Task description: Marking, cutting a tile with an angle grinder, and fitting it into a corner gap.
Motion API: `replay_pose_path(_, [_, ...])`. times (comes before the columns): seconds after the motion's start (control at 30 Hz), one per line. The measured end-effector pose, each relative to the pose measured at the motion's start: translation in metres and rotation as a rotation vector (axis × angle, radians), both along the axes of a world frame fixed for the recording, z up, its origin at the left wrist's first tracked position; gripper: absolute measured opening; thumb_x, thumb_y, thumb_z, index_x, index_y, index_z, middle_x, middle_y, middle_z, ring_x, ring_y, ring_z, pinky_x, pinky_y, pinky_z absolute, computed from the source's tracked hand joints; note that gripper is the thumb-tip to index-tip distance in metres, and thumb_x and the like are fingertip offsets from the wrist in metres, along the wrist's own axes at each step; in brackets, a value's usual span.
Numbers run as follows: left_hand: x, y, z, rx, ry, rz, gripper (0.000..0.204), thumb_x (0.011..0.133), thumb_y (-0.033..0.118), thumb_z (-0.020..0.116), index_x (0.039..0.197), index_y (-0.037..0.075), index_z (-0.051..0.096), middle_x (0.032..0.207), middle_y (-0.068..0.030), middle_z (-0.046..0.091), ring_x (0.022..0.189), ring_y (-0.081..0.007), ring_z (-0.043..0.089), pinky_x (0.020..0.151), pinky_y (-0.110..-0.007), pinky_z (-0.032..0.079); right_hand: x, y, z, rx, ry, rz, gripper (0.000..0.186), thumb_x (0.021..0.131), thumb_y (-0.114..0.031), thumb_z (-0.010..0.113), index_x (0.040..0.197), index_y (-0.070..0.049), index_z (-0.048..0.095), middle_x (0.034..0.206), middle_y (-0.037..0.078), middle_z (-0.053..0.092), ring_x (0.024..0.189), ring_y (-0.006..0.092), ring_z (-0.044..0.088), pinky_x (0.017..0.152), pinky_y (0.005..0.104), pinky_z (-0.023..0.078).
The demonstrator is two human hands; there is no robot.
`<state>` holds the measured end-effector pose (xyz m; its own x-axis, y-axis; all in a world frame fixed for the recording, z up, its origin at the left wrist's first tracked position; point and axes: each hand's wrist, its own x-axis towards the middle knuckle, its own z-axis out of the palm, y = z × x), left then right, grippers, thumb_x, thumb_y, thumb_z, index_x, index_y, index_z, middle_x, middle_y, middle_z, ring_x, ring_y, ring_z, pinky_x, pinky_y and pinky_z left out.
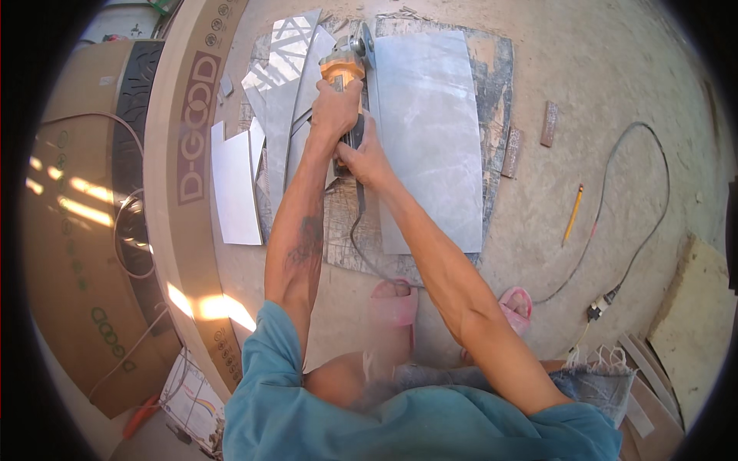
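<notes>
An orange-and-black angle grinder (343, 67) is held with its disc (366, 46) at the far left edge of a large grey tile (427, 138), near that tile's top corner. My left hand (334, 107) wraps round the grinder's upper body. My right hand (363, 161) grips its lower body, a little nearer to me. The grinder's cord runs down from it toward my feet. Grey tile pieces (280, 92) and a white piece (234, 184) lie left of the grinder, over a scuffed worn board (492, 84).
A long cardboard box (177, 253) runs along the left, beside more cartons (84, 276). On the floor to the right are small blocks (549, 123), a yellow pencil (573, 215), a looping cable with a connector (600, 306), and boards (676, 315). My pink-slippered feet are below.
</notes>
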<state>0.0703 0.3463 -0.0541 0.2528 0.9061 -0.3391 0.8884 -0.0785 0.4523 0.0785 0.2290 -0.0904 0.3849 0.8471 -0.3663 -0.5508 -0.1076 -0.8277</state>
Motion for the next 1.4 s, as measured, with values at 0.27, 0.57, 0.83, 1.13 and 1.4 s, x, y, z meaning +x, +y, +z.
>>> replay_pose_path(0.27, [-0.009, -0.017, 0.005, 0.005, -0.016, -0.035, 0.083, 0.085, 0.050, 0.056, 0.128, -0.017, 0.034, 0.112, -0.0423, 0.058, 0.107, -0.0519, 0.060, 0.096, -0.049, 0.047, -0.011, -0.013, -0.006, 0.013, 0.048, -0.008, 0.079, 0.079, -0.003, 0.064, 0.145, -0.002, 0.022, 0.093, 0.008, 0.057, 0.073, 0.0120, 0.057, 0.063, 0.0273, 0.048])
replay_pose_path(0.57, [-0.019, -0.039, 0.009, -0.002, -0.029, 0.016, 0.080, 0.087, 0.055, 0.055, 0.127, -0.013, 0.040, 0.113, -0.0400, 0.059, 0.108, -0.0515, 0.059, 0.096, -0.051, 0.045, -0.019, -0.035, 0.004, 0.044, 0.137, -0.009, 0.094, 0.073, -0.014, 0.070, 0.150, 0.001, 0.018, 0.106, 0.016, 0.060, 0.086, 0.0187, 0.062, 0.076, 0.0319, 0.051])
replay_pose_path(0.83, [-0.026, -0.049, 0.006, 0.023, -0.019, 0.007, 0.078, 0.088, 0.054, 0.055, 0.128, -0.012, 0.039, 0.113, -0.0395, 0.059, 0.108, -0.0523, 0.059, 0.095, -0.051, 0.045, -0.027, -0.043, 0.000, 0.055, 0.100, -0.015, 0.095, 0.073, -0.013, 0.070, 0.151, -0.001, 0.017, 0.104, 0.014, 0.060, 0.084, 0.0178, 0.060, 0.074, 0.0315, 0.051])
replay_pose_path(1.13, [-0.034, -0.059, 0.007, 0.012, -0.064, 0.017, 0.074, 0.088, 0.048, 0.057, 0.125, -0.013, 0.038, 0.110, -0.0416, 0.059, 0.105, -0.0532, 0.060, 0.094, -0.051, 0.046, -0.032, -0.053, -0.001, 0.057, 0.136, -0.011, 0.090, 0.075, -0.009, 0.068, 0.151, -0.001, 0.019, 0.105, 0.014, 0.060, 0.081, 0.0174, 0.061, 0.071, 0.0307, 0.052])
replay_pose_path(1.4, [-0.038, -0.071, 0.008, 0.012, -0.075, 0.023, 0.072, 0.089, 0.050, 0.057, 0.124, -0.010, 0.041, 0.107, -0.0393, 0.062, 0.103, -0.0517, 0.061, 0.092, -0.051, 0.047, -0.032, -0.065, 0.006, 0.071, 0.162, 0.040, 0.073, 0.084, -0.003, 0.061, 0.147, -0.007, 0.024, 0.107, 0.008, 0.053, 0.079, 0.0101, 0.054, 0.065, 0.0261, 0.046])
